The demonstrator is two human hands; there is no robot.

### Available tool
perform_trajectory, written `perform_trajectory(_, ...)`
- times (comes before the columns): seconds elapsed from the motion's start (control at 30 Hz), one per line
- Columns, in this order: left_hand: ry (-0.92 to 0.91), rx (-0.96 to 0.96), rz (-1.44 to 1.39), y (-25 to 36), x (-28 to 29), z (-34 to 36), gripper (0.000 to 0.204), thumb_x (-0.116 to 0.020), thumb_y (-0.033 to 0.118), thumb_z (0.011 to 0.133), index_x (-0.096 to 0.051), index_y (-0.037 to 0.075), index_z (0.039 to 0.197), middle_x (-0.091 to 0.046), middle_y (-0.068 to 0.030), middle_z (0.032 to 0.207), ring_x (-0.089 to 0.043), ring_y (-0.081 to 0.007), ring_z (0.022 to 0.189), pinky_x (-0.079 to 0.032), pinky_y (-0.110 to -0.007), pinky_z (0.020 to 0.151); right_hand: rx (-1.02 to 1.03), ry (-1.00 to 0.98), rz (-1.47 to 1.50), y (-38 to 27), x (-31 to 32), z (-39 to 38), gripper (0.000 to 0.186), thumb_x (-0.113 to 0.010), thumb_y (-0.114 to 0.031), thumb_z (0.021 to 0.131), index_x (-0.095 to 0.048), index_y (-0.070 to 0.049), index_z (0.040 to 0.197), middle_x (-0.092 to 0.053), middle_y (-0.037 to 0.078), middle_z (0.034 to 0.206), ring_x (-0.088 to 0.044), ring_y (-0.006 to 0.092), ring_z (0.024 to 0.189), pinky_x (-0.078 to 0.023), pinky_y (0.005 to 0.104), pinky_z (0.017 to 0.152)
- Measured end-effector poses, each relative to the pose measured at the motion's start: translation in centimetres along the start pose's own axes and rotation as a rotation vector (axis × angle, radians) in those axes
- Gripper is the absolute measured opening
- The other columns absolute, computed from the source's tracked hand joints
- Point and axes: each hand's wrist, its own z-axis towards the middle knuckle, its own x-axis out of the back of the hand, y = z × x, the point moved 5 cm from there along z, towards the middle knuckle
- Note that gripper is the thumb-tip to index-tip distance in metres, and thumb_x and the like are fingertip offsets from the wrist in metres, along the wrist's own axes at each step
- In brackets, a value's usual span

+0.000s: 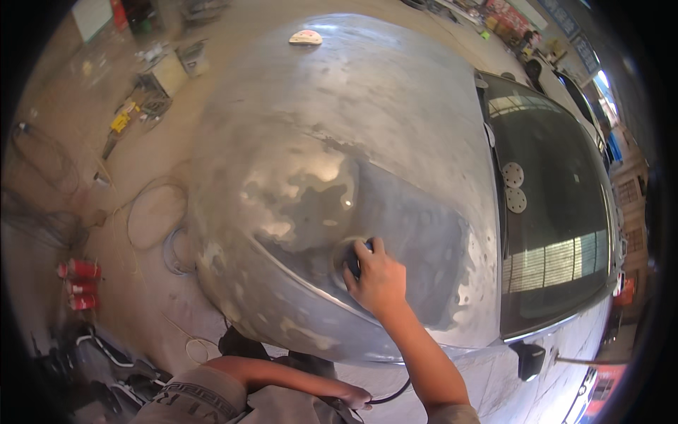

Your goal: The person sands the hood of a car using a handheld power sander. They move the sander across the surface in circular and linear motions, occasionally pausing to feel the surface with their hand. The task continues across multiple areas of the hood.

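Observation:
My right hand [381, 279] is wrapped over the top of a dark, round sander [347, 258], pressing it flat to a car hood [424, 247]. The hood's surface is patchy, with dull grey areas and shiny bare spots around the sander. Low in the picture, close to my body, my left hand [358, 397] is closed around a black hose [392, 396]. That hose runs to the right and passes out of sight behind my right forearm. The underside of the sander is hidden.
Two perforated sanding discs [513, 175] lie on the windshield [554, 212]; another pale disc [306, 37] rests on the hood's far side. A side mirror [530, 360] juts out at lower right. Hoses [134, 212], red canisters [83, 285] and a yellow tool [123, 119] are on the floor.

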Motion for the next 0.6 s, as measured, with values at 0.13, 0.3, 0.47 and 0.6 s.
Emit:
perform_trajectory(0.13,0.163,0.003,-0.151,1.1,2.7,1.9,0.058,-0.053,0.05,0.114,-0.067,-0.006,0.116,-0.076,-0.0243,0.107,-0.072,-0.0382,0.101,-0.053,-0.05,0.09,-0.013,0.045,0.0,3.9,0.6,4.4,0.033,-0.079,-0.03,0.091,-0.066,-0.015,0.118,-0.064,0.018,0.114,-0.073,0.0418,0.089,-0.059,0.052,0.071)
perform_trajectory(0.3,0.565,-0.197,-0.339,2.0,8.1,3.3,0.072,-0.055,0.054,0.113,-0.042,-0.006,0.151,-0.064,-0.0261,0.133,-0.063,-0.0318,0.119,-0.049,-0.046,0.103,0.047,0.169,-0.09,6.4,2.2,13.0,0.028,-0.077,-0.033,0.096,-0.067,-0.016,0.116,-0.065,0.018,0.112,-0.073,0.0423,0.089,-0.059,0.0516,0.073)
perform_trajectory(0.47,0.249,-0.199,-0.438,11.6,8.8,-1.7,0.087,-0.062,0.051,0.11,-0.027,-0.007,0.164,-0.062,-0.0278,0.142,-0.06,-0.0329,0.132,-0.047,-0.043,0.11,0.019,0.221,-0.151,7.3,2.4,13.4,0.029,-0.078,-0.034,0.095,-0.068,-0.014,0.114,-0.065,0.018,0.11,-0.072,0.0425,0.088,-0.059,0.0507,0.073)
perform_trajectory(0.6,0.11,-0.263,-0.34,7.8,3.8,0.1,0.085,-0.066,0.042,0.107,-0.027,-0.005,0.166,-0.067,-0.0275,0.135,-0.066,-0.0367,0.124,-0.052,-0.047,0.104,0.067,0.083,-0.116,2.0,-0.1,5.6,0.032,-0.083,-0.034,0.09,-0.07,-0.014,0.112,-0.065,0.018,0.107,-0.072,0.0411,0.084,-0.059,0.0489,0.07)
